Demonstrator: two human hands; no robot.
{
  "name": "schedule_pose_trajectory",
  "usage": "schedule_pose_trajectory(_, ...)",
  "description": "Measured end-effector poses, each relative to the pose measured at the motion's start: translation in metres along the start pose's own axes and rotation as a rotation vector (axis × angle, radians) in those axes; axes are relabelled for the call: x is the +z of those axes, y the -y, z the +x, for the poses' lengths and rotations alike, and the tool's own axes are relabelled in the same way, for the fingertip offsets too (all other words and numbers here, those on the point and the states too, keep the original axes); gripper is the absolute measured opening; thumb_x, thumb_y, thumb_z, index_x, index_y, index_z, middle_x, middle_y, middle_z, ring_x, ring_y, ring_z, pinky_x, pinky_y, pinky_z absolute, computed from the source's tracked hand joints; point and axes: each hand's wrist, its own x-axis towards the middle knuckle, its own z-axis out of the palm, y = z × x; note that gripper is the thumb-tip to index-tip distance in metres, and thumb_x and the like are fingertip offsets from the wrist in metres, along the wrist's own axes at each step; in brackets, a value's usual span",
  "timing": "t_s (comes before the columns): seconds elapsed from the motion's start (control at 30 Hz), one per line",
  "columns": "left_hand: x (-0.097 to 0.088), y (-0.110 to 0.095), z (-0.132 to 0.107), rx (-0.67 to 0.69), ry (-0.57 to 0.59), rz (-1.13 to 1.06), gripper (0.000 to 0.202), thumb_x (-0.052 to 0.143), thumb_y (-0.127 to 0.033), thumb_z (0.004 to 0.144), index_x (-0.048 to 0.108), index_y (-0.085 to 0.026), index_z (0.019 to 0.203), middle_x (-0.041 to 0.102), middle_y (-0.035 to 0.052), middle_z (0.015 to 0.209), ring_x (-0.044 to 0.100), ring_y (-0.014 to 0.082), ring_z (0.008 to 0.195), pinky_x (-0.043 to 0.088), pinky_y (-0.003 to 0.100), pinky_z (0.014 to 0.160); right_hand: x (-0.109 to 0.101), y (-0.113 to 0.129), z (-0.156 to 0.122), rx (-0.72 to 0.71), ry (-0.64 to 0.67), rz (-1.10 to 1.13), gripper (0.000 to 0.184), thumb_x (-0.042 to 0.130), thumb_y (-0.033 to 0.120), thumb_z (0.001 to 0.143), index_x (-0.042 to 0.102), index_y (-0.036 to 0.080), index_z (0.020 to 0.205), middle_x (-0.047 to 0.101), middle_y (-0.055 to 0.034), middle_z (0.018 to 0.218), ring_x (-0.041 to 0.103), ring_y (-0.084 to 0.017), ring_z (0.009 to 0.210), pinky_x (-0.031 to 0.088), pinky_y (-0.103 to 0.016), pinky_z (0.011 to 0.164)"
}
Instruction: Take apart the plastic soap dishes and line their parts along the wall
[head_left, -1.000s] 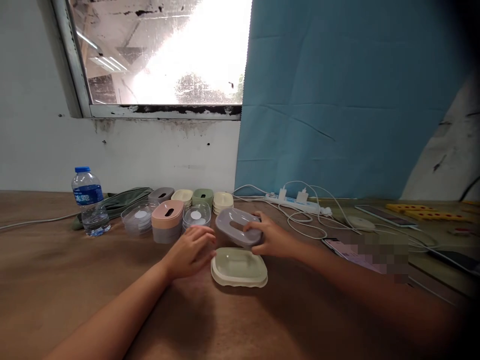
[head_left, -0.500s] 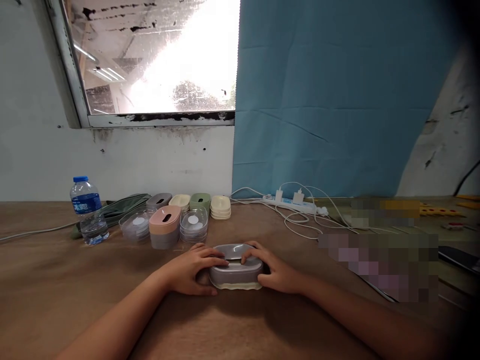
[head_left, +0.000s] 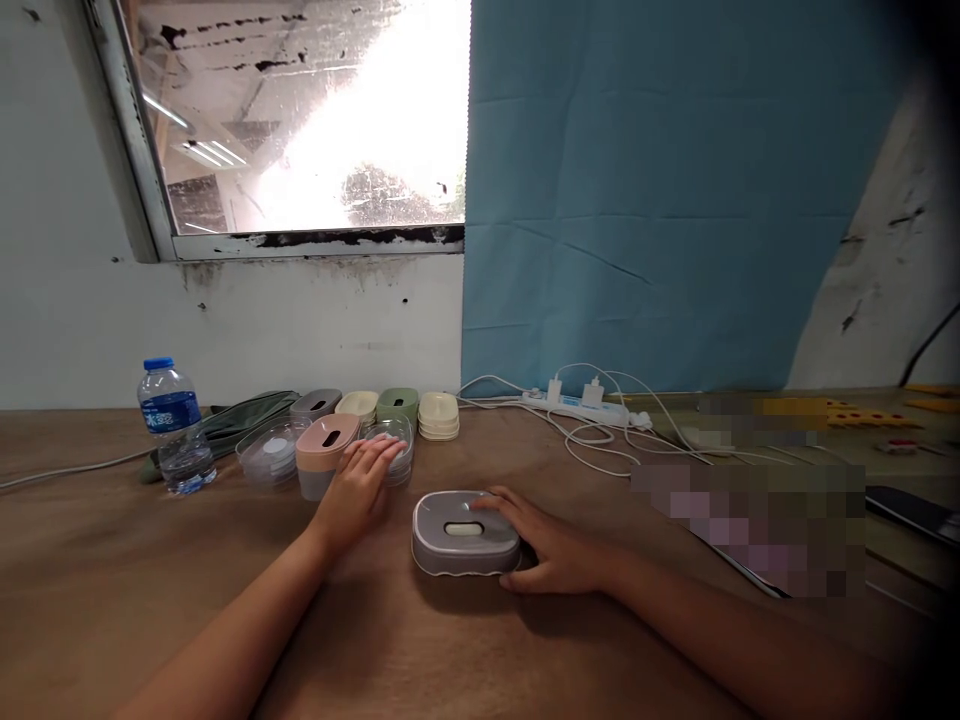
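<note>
A grey slotted box [head_left: 463, 533] sits on a cream base on the brown table [head_left: 480, 650], straight in front of me. My right hand [head_left: 551, 545] rests against its right side, fingers laid over the top edge. My left hand [head_left: 358, 485] reaches out with fingers stretched, fingertips on a stack of clear plastic lids [head_left: 395, 448]. Just left of that hand stands a pink-topped grey stack [head_left: 324, 455]. Another clear stack [head_left: 271, 452] lies further left.
Grey, cream, green and cream pieces [head_left: 375, 405] line the back wall. A water bottle [head_left: 171, 426] stands at the left beside a folded green cloth [head_left: 240, 415]. A power strip [head_left: 577, 405] with white cables lies at the back right, with phones further right.
The grey box was set down onto the cream base and pressed with both hands. My left hand has since left it and reached forward to the clear lids.
</note>
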Motion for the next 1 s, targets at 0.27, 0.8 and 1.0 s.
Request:
schedule_pose_trajectory(0.27,0.013,0.025,-0.005,-0.069,-0.035,0.001,0.035,0.033,-0.008,0.084,0.045,-0.016,0.116,0.062,0.0075,0.093,0.056,0.0199,0.090,0.042,0.038,0.084,-0.002,0.004,0.000,0.011,0.017,0.001,0.073,0.063,0.036,0.066,0.030,0.024,0.130,0.028,-0.0083,0.132,0.036,-0.026,0.118,0.033,-0.035,0.096)
schedule_pose_trajectory(0.8,-0.010,-0.018,0.007,-0.297,-0.417,-0.960,0.022,0.051,-0.022,0.082,0.033,-0.025,0.093,0.047,-0.0020,0.091,0.060,0.0118,0.083,0.047,0.033,0.082,0.005,-0.005,0.002,-0.078,-0.277,-0.107,0.086,0.061,0.047,0.069,0.013,0.024,0.137,0.002,-0.0124,0.142,0.008,-0.033,0.131,0.022,-0.048,0.102)
schedule_pose_trajectory(1.0,-0.009,-0.027,0.006,-0.599,-0.124,-1.574,0.035,0.062,-0.023,0.075,0.032,-0.025,0.092,0.050,-0.0046,0.088,0.061,0.0104,0.077,0.048,0.032,0.081,0.007,-0.006,0.002,-0.208,-0.531,-0.152,0.083,0.064,0.033,0.067,0.016,0.027,0.134,0.003,-0.0099,0.143,0.013,-0.031,0.131,0.023,-0.049,0.103)
